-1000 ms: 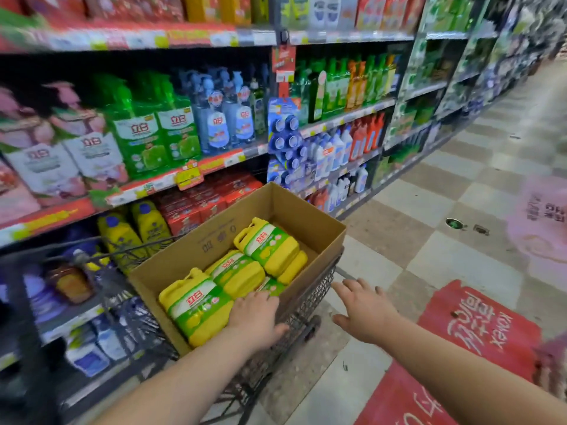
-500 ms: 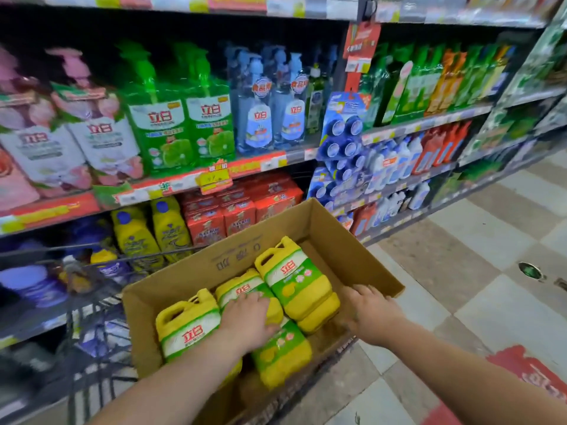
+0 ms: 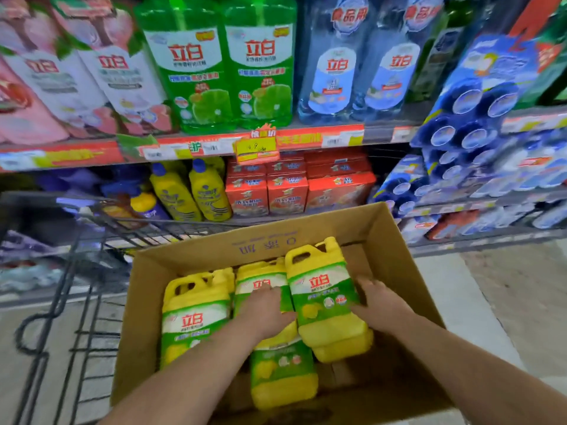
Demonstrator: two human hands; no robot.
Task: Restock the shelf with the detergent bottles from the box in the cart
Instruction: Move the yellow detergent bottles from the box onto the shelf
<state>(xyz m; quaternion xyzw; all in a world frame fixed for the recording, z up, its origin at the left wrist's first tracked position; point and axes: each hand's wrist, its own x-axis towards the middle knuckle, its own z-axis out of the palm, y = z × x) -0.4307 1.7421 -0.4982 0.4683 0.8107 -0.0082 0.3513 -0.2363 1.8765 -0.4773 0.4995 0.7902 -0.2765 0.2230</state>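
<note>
A cardboard box (image 3: 270, 240) sits in a black wire cart (image 3: 76, 302) and holds several yellow detergent jugs with green labels. My left hand (image 3: 265, 311) lies on top of the middle jug (image 3: 260, 273), its thumb against the jug on the right. That right jug (image 3: 325, 302) lies tilted on top of another. My right hand (image 3: 380, 305) is inside the box, fingers curled against the right jug's right side. One more jug (image 3: 193, 317) lies at the left, and another (image 3: 282, 375) lies under my left wrist.
The shelf (image 3: 214, 145) with red price strips faces me, packed with green and blue bottles above. Yellow bottles (image 3: 190, 194) and red cartons (image 3: 285, 191) stand on the level below. Blue packs (image 3: 466, 130) hang at the right. Tiled floor (image 3: 506, 286) lies right of the cart.
I have leaned in closer to the box. My right hand moved from the box's right edge into the box, onto the right jug's side. My left hand stayed on the middle jug.
</note>
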